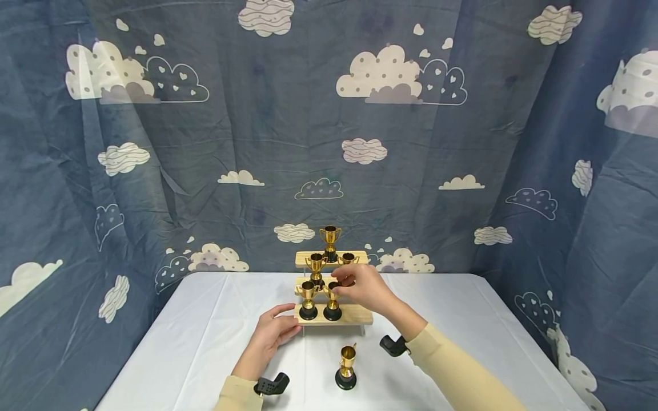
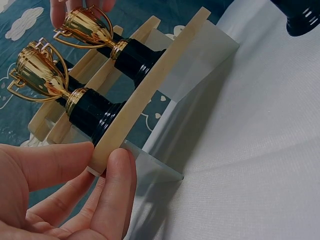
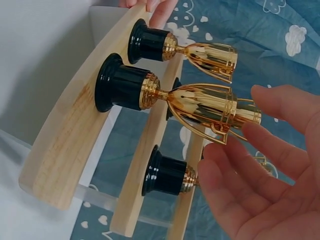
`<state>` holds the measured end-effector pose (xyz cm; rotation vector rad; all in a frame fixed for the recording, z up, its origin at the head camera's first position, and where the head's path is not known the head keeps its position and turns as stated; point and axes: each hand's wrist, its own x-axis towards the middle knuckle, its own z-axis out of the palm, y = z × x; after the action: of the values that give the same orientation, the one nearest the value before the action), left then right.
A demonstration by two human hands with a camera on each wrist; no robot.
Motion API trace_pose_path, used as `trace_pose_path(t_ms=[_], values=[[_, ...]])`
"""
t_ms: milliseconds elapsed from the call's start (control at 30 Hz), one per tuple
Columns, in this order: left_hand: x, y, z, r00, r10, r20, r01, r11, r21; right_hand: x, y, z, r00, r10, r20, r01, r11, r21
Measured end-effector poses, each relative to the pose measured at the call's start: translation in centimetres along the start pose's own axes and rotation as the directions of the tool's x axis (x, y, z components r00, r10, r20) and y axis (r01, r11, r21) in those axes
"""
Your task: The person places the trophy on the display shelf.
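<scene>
A three-tier wooden stand holds gold trophy cups with black bases. My left hand pinches the left end of its lowest shelf between thumb and fingers. My right hand is at the rim of the front right trophy, its fingers loosely bent and not closed around the cup. Whether a fingertip touches the rim is hard to tell. Beside it stands the front left trophy. The middle tier bears two trophies, the right one partly hidden by my hand. A single trophy tops the stand.
Another trophy stands upright on the white tablecloth, in front of the stand and between my forearms. Clear supports hold up the lowest shelf. A blue cloud-patterned curtain hangs behind the table and at its sides.
</scene>
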<state>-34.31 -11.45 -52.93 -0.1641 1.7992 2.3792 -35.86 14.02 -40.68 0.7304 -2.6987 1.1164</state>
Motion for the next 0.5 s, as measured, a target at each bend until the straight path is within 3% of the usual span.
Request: trace_pose_path(t_ms=[500], values=[[0.15, -0.1, 0.06, 1.0, 0.02, 0.011, -0.02, 0.999, -0.025, -0.67, -0.67, -0.65, 1.0, -0.012, -0.02, 0.013, 0.999, 0.035]])
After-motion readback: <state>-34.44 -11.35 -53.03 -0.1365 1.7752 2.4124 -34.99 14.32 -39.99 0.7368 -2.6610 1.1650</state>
